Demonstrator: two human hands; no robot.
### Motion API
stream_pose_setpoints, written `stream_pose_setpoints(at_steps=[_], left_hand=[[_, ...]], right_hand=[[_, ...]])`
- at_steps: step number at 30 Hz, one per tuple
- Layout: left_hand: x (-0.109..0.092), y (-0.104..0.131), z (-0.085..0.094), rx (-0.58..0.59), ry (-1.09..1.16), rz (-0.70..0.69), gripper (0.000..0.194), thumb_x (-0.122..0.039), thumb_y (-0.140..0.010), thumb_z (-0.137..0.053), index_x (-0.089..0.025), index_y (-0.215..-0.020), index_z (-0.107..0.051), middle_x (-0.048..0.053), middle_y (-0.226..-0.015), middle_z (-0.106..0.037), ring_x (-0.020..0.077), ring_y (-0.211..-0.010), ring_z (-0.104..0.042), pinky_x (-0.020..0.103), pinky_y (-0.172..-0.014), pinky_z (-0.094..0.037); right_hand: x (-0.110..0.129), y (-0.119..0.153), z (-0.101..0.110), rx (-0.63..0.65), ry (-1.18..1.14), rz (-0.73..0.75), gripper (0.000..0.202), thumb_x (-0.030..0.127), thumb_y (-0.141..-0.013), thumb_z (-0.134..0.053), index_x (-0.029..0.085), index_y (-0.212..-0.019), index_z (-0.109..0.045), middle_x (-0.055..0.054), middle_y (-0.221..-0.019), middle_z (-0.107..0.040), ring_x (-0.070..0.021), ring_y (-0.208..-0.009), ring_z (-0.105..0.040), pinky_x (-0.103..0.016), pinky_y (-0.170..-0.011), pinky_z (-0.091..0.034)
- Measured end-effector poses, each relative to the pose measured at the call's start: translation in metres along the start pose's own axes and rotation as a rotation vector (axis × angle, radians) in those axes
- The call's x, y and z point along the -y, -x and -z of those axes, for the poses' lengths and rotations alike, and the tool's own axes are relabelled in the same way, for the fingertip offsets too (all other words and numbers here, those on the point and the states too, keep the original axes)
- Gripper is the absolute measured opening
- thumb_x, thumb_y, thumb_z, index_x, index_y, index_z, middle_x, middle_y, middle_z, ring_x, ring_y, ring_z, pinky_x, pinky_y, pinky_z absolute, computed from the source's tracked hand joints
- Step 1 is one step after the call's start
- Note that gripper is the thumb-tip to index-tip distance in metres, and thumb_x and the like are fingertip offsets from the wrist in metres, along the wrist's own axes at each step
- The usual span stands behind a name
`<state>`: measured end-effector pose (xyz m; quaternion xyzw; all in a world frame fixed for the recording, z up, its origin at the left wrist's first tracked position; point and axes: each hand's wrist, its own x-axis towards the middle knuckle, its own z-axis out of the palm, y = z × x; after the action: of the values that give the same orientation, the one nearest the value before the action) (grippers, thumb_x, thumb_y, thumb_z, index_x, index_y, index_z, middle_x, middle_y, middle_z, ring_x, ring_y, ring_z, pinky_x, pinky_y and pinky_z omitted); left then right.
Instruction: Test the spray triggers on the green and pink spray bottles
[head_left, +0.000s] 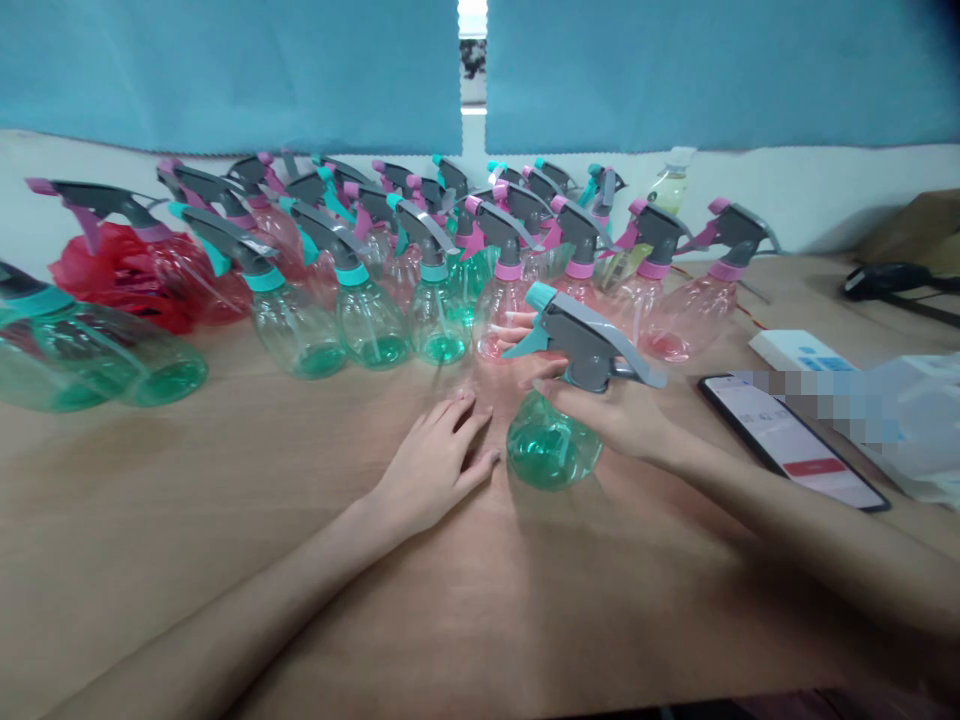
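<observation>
My right hand is wrapped around the neck of a green spray bottle with a grey and turquoise trigger head. The bottle leans a little, and its nozzle points to the left. Left of it, my left hand lies on the wooden table with fingers loosely apart and nothing in them. Just beyond both hands stand clear green spray bottles with turquoise collars and pink spray bottles with pink collars.
Several more spray bottles crowd toward the wall, and two green ones stand at the left. A red plastic bag lies behind those. On the right are a phone, a white box and a black object. A capped bottle stands at the back.
</observation>
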<state>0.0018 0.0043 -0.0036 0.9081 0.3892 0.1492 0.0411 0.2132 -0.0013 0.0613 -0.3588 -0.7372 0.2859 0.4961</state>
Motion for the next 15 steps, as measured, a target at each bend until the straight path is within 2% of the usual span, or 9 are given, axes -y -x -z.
stream_pose_setpoints(at_steps=[9, 15], left_hand=[[0.0010, 0.0005, -0.0016, -0.012, 0.001, -0.003, 0.043, -0.038, -0.097, -0.048, -0.012, -0.131, -0.054, 0.020, -0.140, -0.051, 0.0320, -0.133, -0.044, 0.049, -0.105, -0.040], [0.0009, -0.0001, -0.0012, 0.001, -0.017, -0.008, 0.044, -0.037, -0.097, -0.051, -0.010, -0.131, -0.054, 0.020, -0.140, -0.051, 0.0320, -0.133, -0.044, 0.049, -0.106, -0.039]], right_hand=[[0.0009, -0.0006, 0.0003, 0.001, 0.032, -0.034, 0.015, 0.020, -0.074, -0.056, 0.029, -0.084, -0.063, 0.000, -0.087, -0.072, -0.0247, -0.103, -0.065, -0.043, -0.095, -0.051], [-0.0005, -0.0007, -0.0001, -0.017, 0.046, -0.047, 0.014, 0.018, -0.072, -0.054, 0.028, -0.081, -0.059, 0.001, -0.080, -0.069, -0.0217, -0.083, -0.066, -0.039, -0.079, -0.055]])
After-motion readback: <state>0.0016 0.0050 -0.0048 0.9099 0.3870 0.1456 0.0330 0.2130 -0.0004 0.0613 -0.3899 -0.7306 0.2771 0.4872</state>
